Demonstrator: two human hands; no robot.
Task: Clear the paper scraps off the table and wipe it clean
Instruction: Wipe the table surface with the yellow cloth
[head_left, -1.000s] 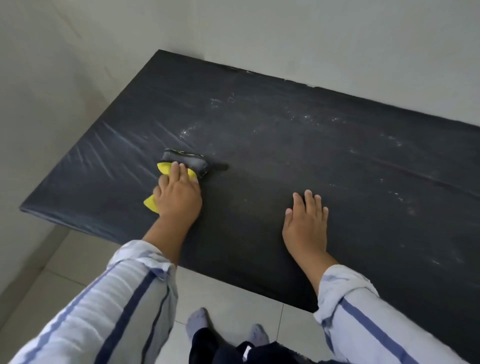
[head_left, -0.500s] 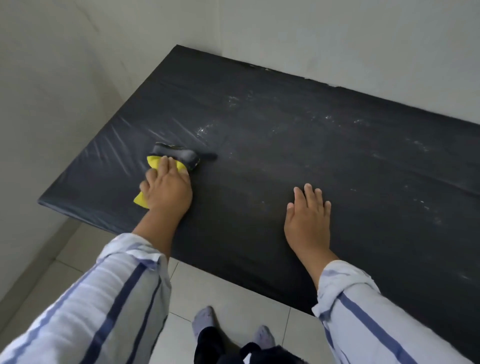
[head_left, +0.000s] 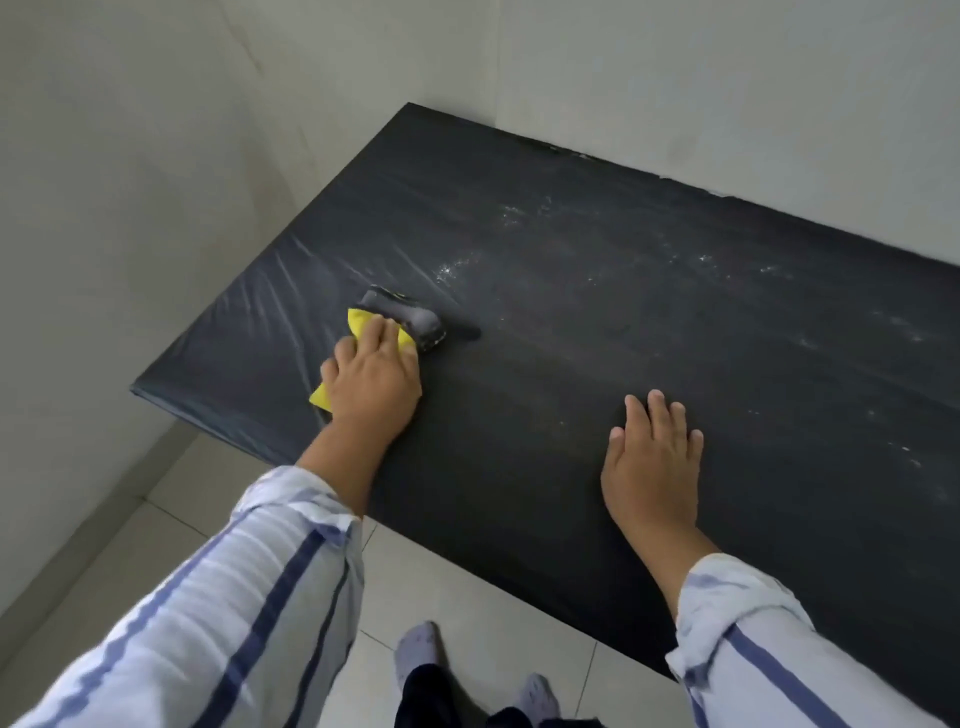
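A black table (head_left: 649, 332) fills the right and middle of the view. My left hand (head_left: 376, 384) presses flat on a yellow and grey cloth (head_left: 400, 322) near the table's left end, fingers straight over it. My right hand (head_left: 652, 462) lies flat and spread on the bare tabletop near the front edge, holding nothing. White dusty specks (head_left: 452, 270) and faint streaks mark the surface beyond the cloth and toward the right. No paper scraps show on the table.
Pale walls (head_left: 156, 182) close in on the table's left and back edges, meeting at the far corner. Grey floor tiles (head_left: 467, 587) run below the front edge, where my socked feet (head_left: 421, 649) stand.
My left hand has slid the cloth a little away from me and to the left across the tabletop. My right hand has stayed flat in place. The view has tilted.
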